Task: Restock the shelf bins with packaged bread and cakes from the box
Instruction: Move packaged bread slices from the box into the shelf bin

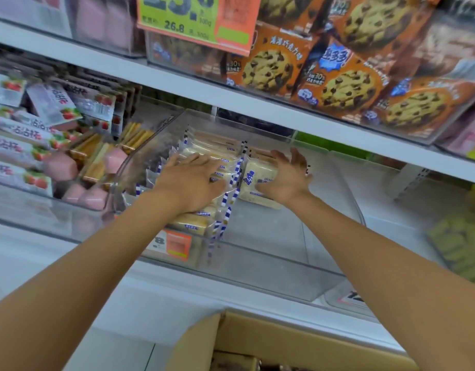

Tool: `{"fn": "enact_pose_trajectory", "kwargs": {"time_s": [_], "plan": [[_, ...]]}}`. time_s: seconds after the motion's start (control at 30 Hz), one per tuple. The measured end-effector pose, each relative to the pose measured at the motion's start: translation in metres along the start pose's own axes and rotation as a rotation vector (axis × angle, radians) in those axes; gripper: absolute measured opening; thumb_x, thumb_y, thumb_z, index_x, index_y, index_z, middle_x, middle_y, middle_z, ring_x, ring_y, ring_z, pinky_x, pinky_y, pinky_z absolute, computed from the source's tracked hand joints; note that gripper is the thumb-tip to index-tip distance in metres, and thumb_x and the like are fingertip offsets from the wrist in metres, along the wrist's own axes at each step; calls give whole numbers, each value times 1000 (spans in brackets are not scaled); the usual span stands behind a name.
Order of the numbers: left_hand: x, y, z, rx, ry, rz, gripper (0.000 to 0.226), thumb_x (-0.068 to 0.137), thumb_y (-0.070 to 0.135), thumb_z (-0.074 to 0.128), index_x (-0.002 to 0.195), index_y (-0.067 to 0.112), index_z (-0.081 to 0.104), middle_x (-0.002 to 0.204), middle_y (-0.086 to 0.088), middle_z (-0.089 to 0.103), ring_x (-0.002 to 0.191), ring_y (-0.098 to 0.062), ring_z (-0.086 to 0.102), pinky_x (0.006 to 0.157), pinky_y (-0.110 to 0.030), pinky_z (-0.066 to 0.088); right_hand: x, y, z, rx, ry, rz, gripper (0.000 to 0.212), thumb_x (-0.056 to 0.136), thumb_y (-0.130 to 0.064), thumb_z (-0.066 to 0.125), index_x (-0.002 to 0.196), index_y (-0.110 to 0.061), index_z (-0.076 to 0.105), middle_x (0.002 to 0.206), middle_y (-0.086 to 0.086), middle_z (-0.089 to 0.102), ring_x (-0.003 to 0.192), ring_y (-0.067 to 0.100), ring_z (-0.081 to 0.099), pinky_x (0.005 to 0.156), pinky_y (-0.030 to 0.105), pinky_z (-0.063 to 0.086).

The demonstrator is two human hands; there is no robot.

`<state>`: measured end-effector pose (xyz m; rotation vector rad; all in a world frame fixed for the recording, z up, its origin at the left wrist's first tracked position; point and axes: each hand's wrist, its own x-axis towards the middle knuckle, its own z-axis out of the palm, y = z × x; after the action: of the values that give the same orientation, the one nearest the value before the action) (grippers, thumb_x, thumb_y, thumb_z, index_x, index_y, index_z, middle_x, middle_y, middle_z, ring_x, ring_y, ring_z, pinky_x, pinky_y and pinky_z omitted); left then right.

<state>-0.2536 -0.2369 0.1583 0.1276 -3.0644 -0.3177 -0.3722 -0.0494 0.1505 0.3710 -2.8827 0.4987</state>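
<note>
In the clear bin [257,263] on the white shelf [172,301], our left hand [193,178] lies flat on bread packs [206,145], our right hand [284,178] pushes another pack [257,178] straight-fingered, with a cardboard box [284,341] below the bin.

This is a shop. A green and orange price tag [196,22] hangs over a white shelf [177,79]. Right of the price tag lie many cookie packs [268,68]. Below it, clear bins [271,253] hold wrapped cakes [193,222].
</note>
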Motion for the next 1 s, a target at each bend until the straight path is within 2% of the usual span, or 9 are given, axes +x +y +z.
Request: {"fn": "enact_pose_trajectory", "kwargs": {"time_s": [0.07, 0.2, 0.37, 0.47, 0.57, 0.67, 0.73, 0.83, 1.0], "plan": [[0, 1, -4, -15, 3, -6, 62, 99, 59, 29, 156, 35, 19, 165, 7, 10, 152, -13, 7, 122, -45, -1, -12, -3, -4, -30, 13, -30, 83, 72, -38, 78, 145, -37, 38, 161, 3, 9, 149, 27, 2, 115, 64, 9], [-13, 8, -14, -103, 26, -26, 60, 98, 57, 40, 152, 30, 34, 160, 1, 30, 146, -20, 28, 120, -48, 19, -45, 4, -17, -82, -41, -163, 73, 84, -26, 70, 148, -31, 34, 162, 4, 5, 150, 26, -6, 115, 63, -3], [-45, 26, -33, -77, -57, -103, 58, 99, 58, 36, 141, 21, 49, 150, -3, 46, 134, -27, 45, 110, -43, 37, -54, 22, -24, -117, -223, -98, 62, 92, -18, 63, 148, -19, 37, 160, 12, 12, 147, 37, 11, 115, 52, 27], [-46, 25, -36, -186, -28, -160, 44, 101, 37, 40, 141, 21, 50, 152, -2, 40, 135, -25, 43, 106, -42, 42, -46, 18, -24, -50, -26, -70, 45, 90, -18, 61, 133, -16, 48, 134, 13, 50, 122, 32, 48, 101, 45, 37], [-34, 17, -32, -277, 24, -193, 41, 100, 34, 47, 140, 25, 49, 144, -3, 50, 121, -25, 55, 98, -40, 48, -31, 14, -19, -26, 71, -58, 53, 90, -21, 61, 140, -19, 42, 140, 14, 42, 129, 32, 39, 108, 51, 31], [-17, 11, -19, -179, 35, -86, 47, 100, 42, 46, 145, 29, 44, 148, 0, 49, 127, -23, 52, 107, -37, 41, -13, 14, -4, -52, 74, -61, 61, 91, -19, 59, 147, -27, 35, 154, 13, 27, 143, 31, 21, 115, 61, 16], [-8, 7, -8, -112, 54, -32, 48, 101, 42, 43, 147, 29, 42, 154, 1, 41, 139, -20, 40, 115, -40, 30, -8, 15, 8, -96, 63, -115, 66, 91, -37, 61, 149, -31, 31, 157, 10, 23, 147, 28, 13, 117, 63, 3], [-3, 0, 0, -106, 116, -2, 48, 100, 45, 41, 146, 31, 44, 156, 4, 38, 143, -18, 34, 119, -44, 23, -5, 14, 24, -142, 107, -176, 74, 82, -63, 61, 145, -37, 33, 154, 6, 26, 147, 29, 12, 115, 64, -4], [-3, -4, 6, -130, 152, 16, 49, 98, 49, 40, 145, 34, 44, 156, 7, 37, 145, -15, 30, 120, -45, 18, 2, 7, 33, -220, 128, -117, 71, 87, -71, 45, 148, -40, 26, 157, 12, 20, 148, 32, 10, 110, 66, -14]]}}
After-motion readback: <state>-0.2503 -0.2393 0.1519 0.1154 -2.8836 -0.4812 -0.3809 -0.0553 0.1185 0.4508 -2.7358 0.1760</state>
